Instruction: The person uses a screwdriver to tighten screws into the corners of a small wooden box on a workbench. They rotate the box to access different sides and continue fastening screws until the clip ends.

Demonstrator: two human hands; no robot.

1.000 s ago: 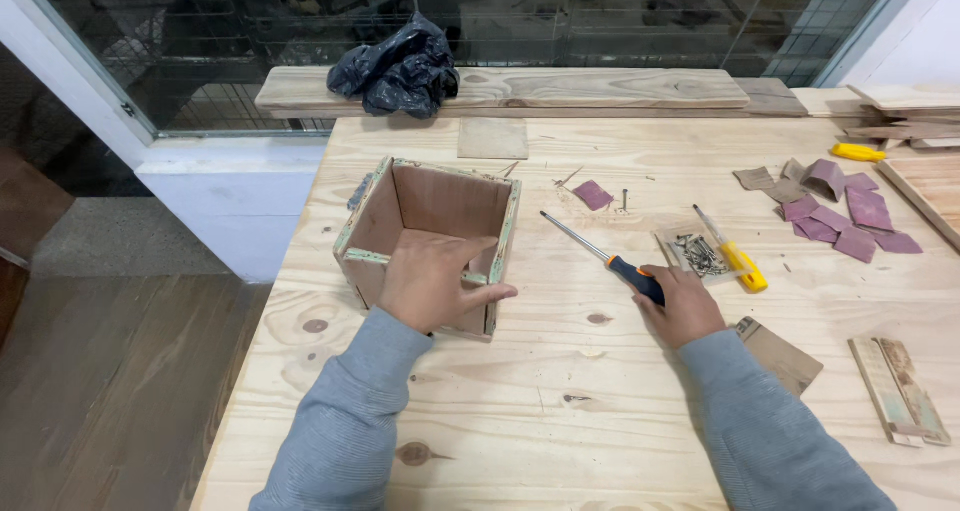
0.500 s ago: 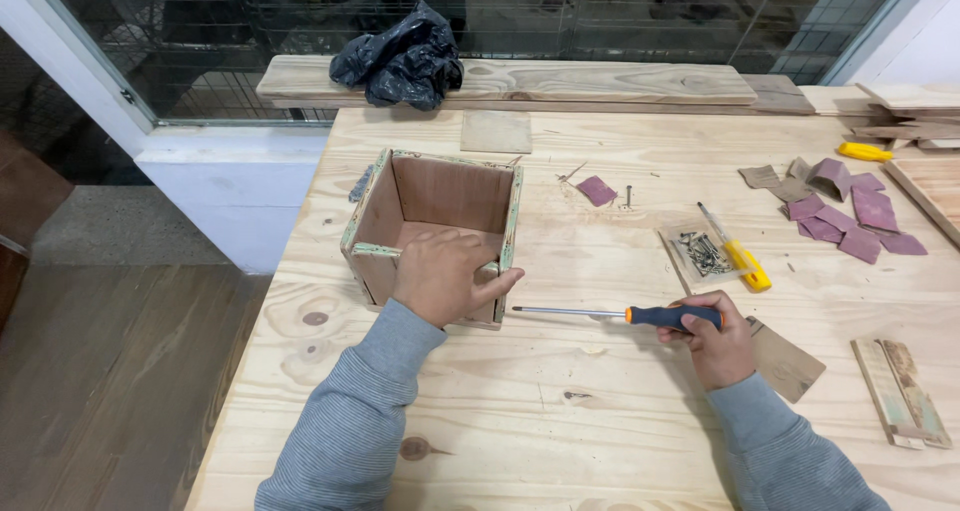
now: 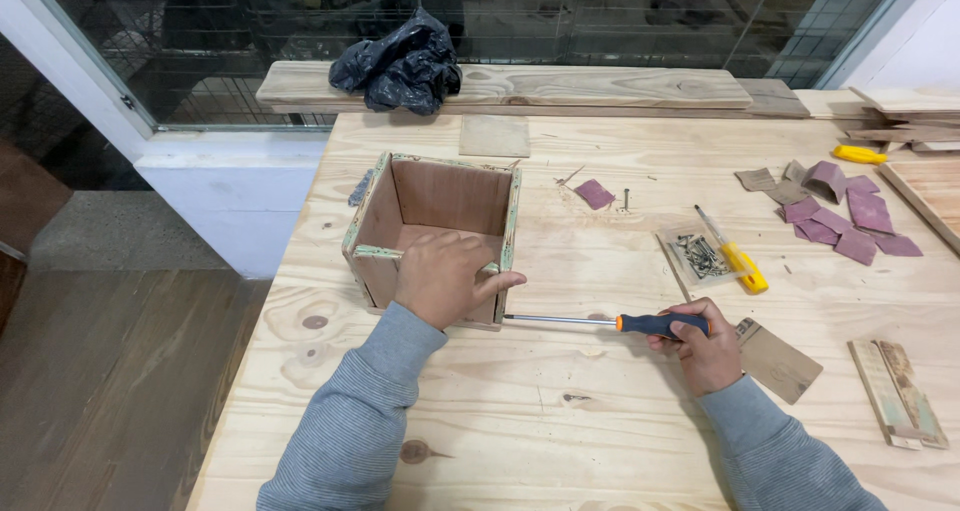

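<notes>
An open-topped small wooden box (image 3: 440, 201) with greenish edges stands on a pale wooden table (image 3: 560, 411). My left hand (image 3: 445, 276) rests over the box's near wall and grips it. My right hand (image 3: 700, 346) is closed around the orange-and-black handle of a screwdriver (image 3: 610, 322). The screwdriver lies level, its metal shaft pointing left, with the tip at the lower right corner of the box's near wall.
A clear packet of screws (image 3: 700, 256) and a yellow-handled tool (image 3: 735, 256) lie right of the box. Purple sandpaper scraps (image 3: 840, 216) lie farther right, a brown sheet (image 3: 778, 361) and a small wood block (image 3: 900, 391) near my right arm. A black bag (image 3: 400, 66) sits on a plank at the back.
My right hand swung the screwdriver from a diagonal position to level and brought its tip to the box's lower right corner. My left hand stayed on the box.
</notes>
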